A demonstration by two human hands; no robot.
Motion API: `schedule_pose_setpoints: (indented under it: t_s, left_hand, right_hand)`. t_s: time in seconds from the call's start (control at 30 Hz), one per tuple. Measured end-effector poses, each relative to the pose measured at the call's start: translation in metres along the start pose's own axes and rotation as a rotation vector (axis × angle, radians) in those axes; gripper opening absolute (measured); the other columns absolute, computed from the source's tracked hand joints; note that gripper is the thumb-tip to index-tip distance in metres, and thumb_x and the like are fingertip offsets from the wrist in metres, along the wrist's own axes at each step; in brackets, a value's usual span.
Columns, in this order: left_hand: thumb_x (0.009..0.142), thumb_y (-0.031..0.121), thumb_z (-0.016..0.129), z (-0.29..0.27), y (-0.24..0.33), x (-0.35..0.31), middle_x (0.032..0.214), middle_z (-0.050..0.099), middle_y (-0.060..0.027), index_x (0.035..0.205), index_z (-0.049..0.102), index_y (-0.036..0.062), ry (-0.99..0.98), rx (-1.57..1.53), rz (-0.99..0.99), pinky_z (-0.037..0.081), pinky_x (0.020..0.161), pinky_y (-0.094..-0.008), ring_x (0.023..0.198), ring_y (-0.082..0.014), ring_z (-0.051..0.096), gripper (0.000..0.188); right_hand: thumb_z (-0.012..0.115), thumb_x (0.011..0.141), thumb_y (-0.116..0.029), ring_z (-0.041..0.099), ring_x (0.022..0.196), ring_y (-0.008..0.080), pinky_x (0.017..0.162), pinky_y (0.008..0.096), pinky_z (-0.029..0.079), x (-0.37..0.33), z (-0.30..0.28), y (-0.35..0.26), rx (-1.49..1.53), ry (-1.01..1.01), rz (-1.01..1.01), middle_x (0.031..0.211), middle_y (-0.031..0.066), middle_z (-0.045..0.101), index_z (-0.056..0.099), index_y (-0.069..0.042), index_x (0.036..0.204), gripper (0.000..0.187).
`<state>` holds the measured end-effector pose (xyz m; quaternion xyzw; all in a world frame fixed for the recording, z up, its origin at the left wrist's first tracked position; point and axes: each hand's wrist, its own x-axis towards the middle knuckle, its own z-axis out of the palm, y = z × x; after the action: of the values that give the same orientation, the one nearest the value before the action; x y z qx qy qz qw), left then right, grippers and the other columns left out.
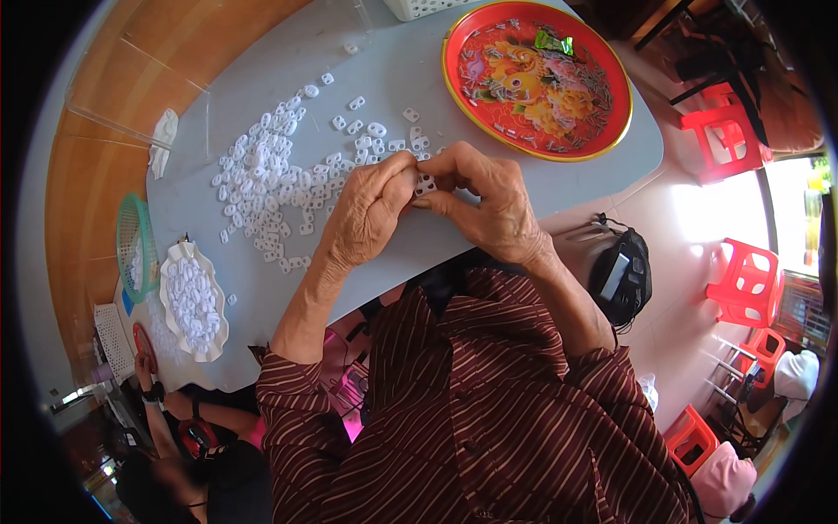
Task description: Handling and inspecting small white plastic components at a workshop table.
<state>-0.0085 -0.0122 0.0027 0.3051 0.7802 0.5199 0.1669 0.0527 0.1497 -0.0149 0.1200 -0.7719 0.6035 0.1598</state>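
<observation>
My two hands meet just above the near part of the table. Between the thumb and bent fingers of my right hand is a small white plastic piece with dark holes. My left hand is closed, its fingertips up against that same piece; what else it may hold is hidden. Left of and beyond my hands spreads a heap of white plastic pieces, some lying singly near my fingers. At the far right of the table sits a round red tray with a gold rim, strewn with small metal pins and one green packet.
On the grey-blue table, a scalloped white dish of white parts stands at left, beside a green mesh basket. A person works at lower left. Red stools and a black bag are at right.
</observation>
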Motion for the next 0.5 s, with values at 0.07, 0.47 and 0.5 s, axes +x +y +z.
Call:
schedule_pose_setpoints:
  t_s: [0.07,0.47,0.5]
  left_hand:
    - [0.092,0.018,0.04,0.002,-0.0017,-0.0015,0.061,0.039,-0.0122,0.086,0.045,-0.0018,0.03,-0.006,0.033,0.037,0.054,-0.0323,0.056,-0.0173,0.036,0.022]
    - [0.091,0.022,0.042,0.0045,-0.0059,-0.0044,0.062,0.044,-0.0093,0.091,0.049,-0.0028,-0.01,-0.092,0.071,0.039,0.055,-0.0305,0.056,-0.0169,0.041,0.026]
    - [0.092,0.023,0.042,0.0027,-0.0019,-0.0042,0.061,0.044,-0.0092,0.091,0.049,-0.0026,-0.025,-0.1,0.021,0.038,0.055,-0.0308,0.056,-0.0164,0.041,0.026]
  right_hand:
    - [0.073,0.072,0.0,0.063,0.068,0.018,0.062,0.0281,0.05,0.0001,0.0007,-0.001,-0.05,0.005,-0.043,0.078,0.0094,0.063,0.056,0.001,0.091,0.025]
    - [0.072,0.072,-0.002,0.061,0.063,0.024,0.057,0.0316,0.047,-0.0046,0.0011,0.0011,-0.059,0.04,-0.067,0.071,0.0113,0.06,0.056,0.0,0.082,0.018]
    - [0.072,0.072,-0.002,0.061,0.063,0.024,0.057,0.0316,0.047,-0.004,0.0007,0.0005,-0.063,0.043,-0.072,0.071,0.0113,0.06,0.056,0.0,0.082,0.018]
